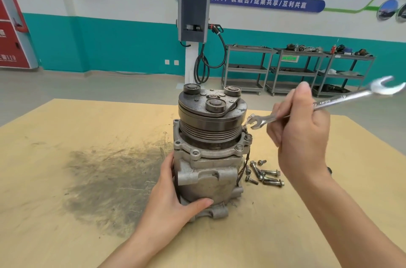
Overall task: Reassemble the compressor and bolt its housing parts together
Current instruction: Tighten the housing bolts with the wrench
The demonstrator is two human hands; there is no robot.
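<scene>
Compressor [208, 157]: stands upright on its end near the middle of the table [66, 234], pulley [211, 120] on top. Cast metal, so I'd judge it heavy, stiff and top-heavy; the grimy casting may be a bit greasy.

Left hand [173, 199]: fingers and thumb wrapped round the lower body at 7 o'clock, bracing it. That ribbed lower casting looks the best place to hold; the smooth pulley would likely turn.

Right hand [301, 133]: fingers closed round the shank of an open-ended wrench [325, 103], held in the air at 3 o'clock of the pulley, its near jaw just beside the flange edge.

Flange bolts [243, 142]: two heads show seated on the right of the flange; one hole at 6 o'clock looks empty.

Loose bolts [263, 174]: a small heap on the table at 4 o'clock of the base, near it. They'd roll if knocked.

Wire [242, 168]: thin dark lead hanging down the right side, easy to snag.

Room: plenty of table at 9 o'clock across the dark stain [105, 179]; far edge at 12 o'clock lies well apart. Wrench swing is tight under the pulley's overhang.
</scene>
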